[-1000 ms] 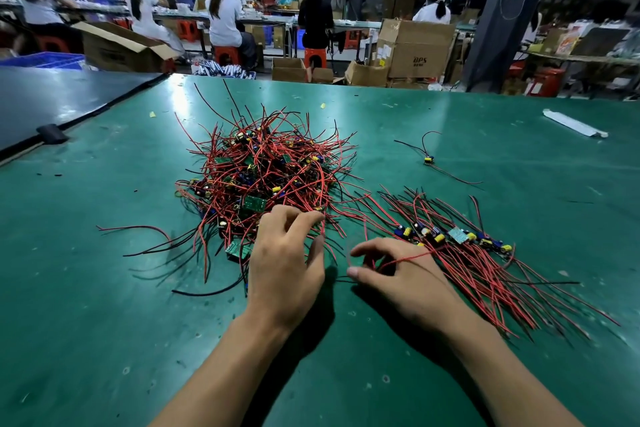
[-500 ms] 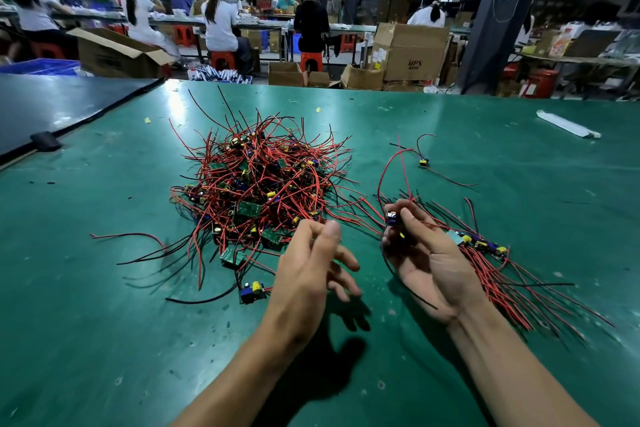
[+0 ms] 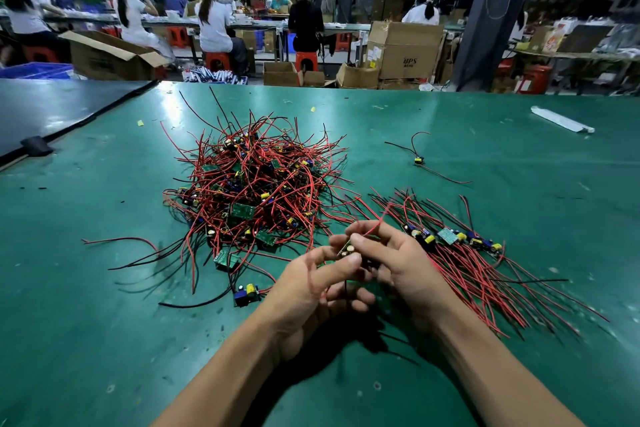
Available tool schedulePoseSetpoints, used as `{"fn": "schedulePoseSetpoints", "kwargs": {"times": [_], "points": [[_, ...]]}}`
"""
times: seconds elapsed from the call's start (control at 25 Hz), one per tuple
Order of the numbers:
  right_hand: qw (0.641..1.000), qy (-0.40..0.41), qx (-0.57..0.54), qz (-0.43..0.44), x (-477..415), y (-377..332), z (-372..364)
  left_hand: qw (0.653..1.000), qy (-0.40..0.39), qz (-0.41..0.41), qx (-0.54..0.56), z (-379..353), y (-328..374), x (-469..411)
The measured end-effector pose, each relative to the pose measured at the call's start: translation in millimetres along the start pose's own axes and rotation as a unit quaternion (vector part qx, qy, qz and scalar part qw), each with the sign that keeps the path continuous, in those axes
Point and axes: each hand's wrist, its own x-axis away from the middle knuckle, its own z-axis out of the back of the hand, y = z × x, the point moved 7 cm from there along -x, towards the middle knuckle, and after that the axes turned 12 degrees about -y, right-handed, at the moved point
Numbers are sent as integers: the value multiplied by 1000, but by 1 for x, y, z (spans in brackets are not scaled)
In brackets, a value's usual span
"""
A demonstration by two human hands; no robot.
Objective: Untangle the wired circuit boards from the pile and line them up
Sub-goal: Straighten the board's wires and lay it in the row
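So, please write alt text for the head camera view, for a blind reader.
The left hand and right hand hold one small circuit board above a green table. A tangled pile of wired boards lies left, a lined-up row right.

A deep green bench point(image 3: 104, 253) carried a pile of wires point(image 3: 263, 180), mostly red with some black. Its small boards point(image 3: 242, 211) were green, dotted with yellow and blue parts; the lined-up row point(image 3: 453, 236) repeated those colours. One pinched board point(image 3: 346, 248) showed pale yellow. The strip point(image 3: 561, 120) was white, the cardboard boxes point(image 3: 405, 48) brown, the stools point(image 3: 216, 61) red, the crate point(image 3: 34, 71) blue.
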Motion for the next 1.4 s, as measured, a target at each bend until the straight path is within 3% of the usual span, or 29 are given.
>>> {"fn": "schedulePoseSetpoints", "kwargs": {"times": [0.24, 0.36, 0.56, 0.68, 1.04, 1.24, 1.4], "points": [[998, 63, 1, -13, 1, -1, 13, 1000, 12, -7, 8, 2, -1, -2], [998, 48, 50, -1, 3, -3, 12, 1000, 7, 13, -6, 2, -4, -1], [986, 8, 169, 14, 3, -3, 5, 988, 81, -21, -129, 11, 0, 1], [977, 17, 213, 25, 2, -5, 7, 986, 82, -15, -141, 12, 4, 2], [997, -30, 50, -52, 5, 14, -1, 992, 57, -7, -114, 10, 3, 1], [993, -43, 88, -69, 7, 11, 9, 987, 49, -21, -150, 9, 5, 2], [989, 18, 143, -27, 5, 5, 17, 980, 51, -25, -191, 8, 6, 1]]}}
